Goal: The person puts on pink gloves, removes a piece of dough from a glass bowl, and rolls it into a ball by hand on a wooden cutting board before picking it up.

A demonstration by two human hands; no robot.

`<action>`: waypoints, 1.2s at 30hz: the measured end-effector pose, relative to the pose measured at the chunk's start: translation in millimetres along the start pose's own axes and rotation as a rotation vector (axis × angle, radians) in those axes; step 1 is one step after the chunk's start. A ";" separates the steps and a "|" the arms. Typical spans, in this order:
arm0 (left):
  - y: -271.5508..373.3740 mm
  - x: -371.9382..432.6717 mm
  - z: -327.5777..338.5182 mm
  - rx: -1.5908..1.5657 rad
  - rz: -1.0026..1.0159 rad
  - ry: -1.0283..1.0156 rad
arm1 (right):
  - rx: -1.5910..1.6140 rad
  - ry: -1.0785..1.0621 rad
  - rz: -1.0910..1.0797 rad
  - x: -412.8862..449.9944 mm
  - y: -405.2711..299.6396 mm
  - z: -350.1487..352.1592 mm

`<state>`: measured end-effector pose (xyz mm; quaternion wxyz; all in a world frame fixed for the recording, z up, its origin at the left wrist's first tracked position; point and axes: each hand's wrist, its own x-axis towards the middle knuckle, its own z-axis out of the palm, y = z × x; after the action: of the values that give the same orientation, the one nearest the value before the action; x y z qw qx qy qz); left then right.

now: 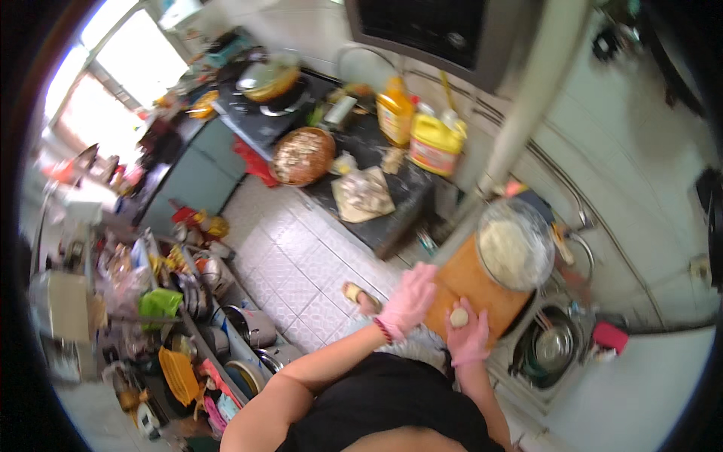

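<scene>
A small pale dough ball (459, 317) rests against the palm and fingers of my right hand (469, 336), which wears a pink glove and is over the near edge of a wooden board (452, 277). My left hand (409, 299), in a matching pink glove with a dark red bracelet at the wrist, is extended beside the board's left edge and appears to hold nothing. A large clear bowl (517, 244) of pale dough or flour stands on the board's far end.
A sink (545, 347) with bowls inside lies right of the board. Across a gap, a dark counter (412, 192) holds a pan of chopped food (303, 156), a square board with pale pieces (362, 195) and yellow jugs (436, 141). Crowded shelves (209, 305) stand left, beyond the tiled floor (294, 254).
</scene>
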<state>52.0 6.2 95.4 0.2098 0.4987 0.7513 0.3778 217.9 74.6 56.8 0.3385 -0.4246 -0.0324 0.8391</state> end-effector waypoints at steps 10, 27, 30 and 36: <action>-47.2 -43.9 -0.5 -0.147 -0.212 -0.187 | -0.543 0.164 -0.362 44.8 -5.5 -44.0; -71.4 8.7 138.3 0.238 0.657 -0.444 | -1.443 0.045 -0.756 16.9 -11.7 -83.5; -71.9 14.7 135.5 0.368 0.704 -0.489 | -1.803 0.101 -0.656 15.8 -9.4 -48.8; -71.2 45.6 110.7 -0.368 -0.015 -0.663 | -1.985 0.101 -0.867 35.4 20.0 -72.2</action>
<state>67.7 71.8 -26.4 0.5302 0.5422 0.5662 0.3229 245.6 63.5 -20.5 0.1127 -0.4956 -0.8302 0.2288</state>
